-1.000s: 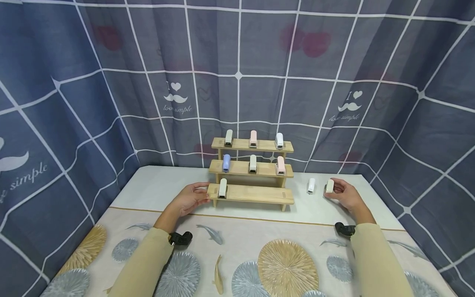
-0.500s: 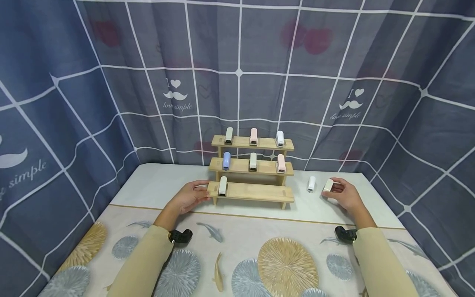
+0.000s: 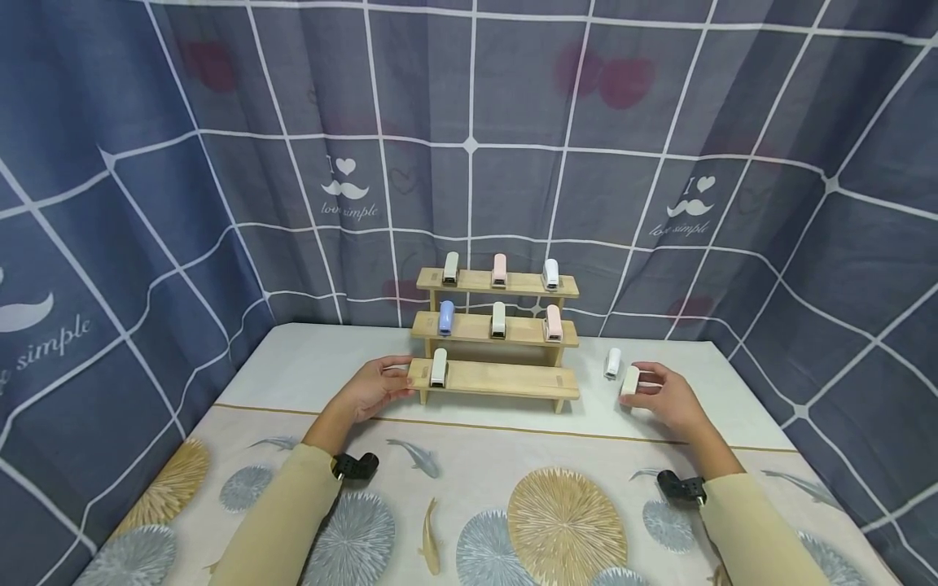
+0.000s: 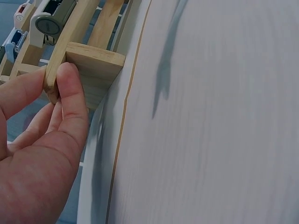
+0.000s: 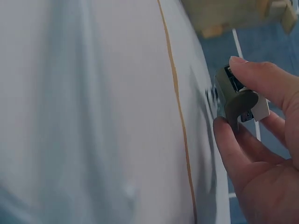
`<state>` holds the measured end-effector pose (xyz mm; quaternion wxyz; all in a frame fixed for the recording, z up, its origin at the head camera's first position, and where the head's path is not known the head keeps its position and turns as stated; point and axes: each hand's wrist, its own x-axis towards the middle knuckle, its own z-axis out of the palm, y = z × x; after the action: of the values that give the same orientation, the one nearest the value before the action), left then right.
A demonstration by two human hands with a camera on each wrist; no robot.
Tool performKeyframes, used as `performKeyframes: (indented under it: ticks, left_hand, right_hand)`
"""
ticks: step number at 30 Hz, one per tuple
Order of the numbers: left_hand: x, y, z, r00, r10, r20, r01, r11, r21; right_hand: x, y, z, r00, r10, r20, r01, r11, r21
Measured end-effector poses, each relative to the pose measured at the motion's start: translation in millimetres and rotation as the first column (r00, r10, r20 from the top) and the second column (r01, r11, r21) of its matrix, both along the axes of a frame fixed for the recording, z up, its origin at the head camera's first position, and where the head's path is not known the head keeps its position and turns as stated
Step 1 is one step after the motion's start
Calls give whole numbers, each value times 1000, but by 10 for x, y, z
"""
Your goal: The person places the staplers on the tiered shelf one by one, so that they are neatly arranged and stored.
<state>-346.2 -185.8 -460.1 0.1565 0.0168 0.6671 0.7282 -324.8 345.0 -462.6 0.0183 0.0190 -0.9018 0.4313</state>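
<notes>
My left hand point(image 3: 372, 392) pinches the left end of the bottom shelf of a three-tier wooden display stand point(image 3: 506, 380); the left wrist view shows thumb and fingers on the board's end point(image 4: 57, 70). Between the thumb and fingers of my right hand point(image 3: 668, 400) is a small cream stapler point(image 3: 629, 382), right of the stand and close over the white surface. In the right wrist view this stapler point(image 5: 227, 93) shows its dark base side. A white stapler point(image 3: 612, 364) stands just behind it. One cream stapler point(image 3: 438, 368) sits at the left of the bottom shelf.
On the middle shelf point(image 3: 471, 327) stand a blue, a cream and a pink stapler. The top shelf point(image 3: 475, 282) bears a grey-green, a pink and a white one. A checked curtain point(image 3: 410, 187) encloses the back and sides. A patterned cloth point(image 3: 484, 472) covers the table's front.
My right hand has moved left and slightly toward me with the cream stapler, which is now nearer the white stapler and the stand. The left hand has stayed on the shelf end.
</notes>
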Motion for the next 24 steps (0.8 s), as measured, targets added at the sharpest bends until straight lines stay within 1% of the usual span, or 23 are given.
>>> performKeyframes:
  ticks: [4, 8, 12, 17, 19, 24]
  left_hand:
    - [0, -4, -4, 1000, -6, -3, 6, 1000, -13]
    - [-8, -10, -13, 1000, -14, -10, 14, 1000, -8]
    - [-11, -8, -22, 1000, -17, -15, 17, 1000, -4]
    - [-11, -14, -35, 999, -28, -29, 28, 1000, 8]
    - [-14, -20, -43, 999, -26, -30, 27, 999, 18]
    - [-22, -18, -63, 999, -24, -35, 25, 1000, 19]
  right_hand:
    - [101, -103, 31, 1000, 17, -6, -18, 998, -61]
    - [194, -198, 52, 999, 22, -24, -25, 991, -128]
    - [283, -279, 63, 999, 26, -39, -33, 985, -171]
    - [380, -376, 55, 998, 46, -38, -54, 967, -251]
    - [416, -419, 56, 997, 67, -39, -75, 956, -283]
    - [494, -533, 62, 993, 107, -53, -119, 937, -329]
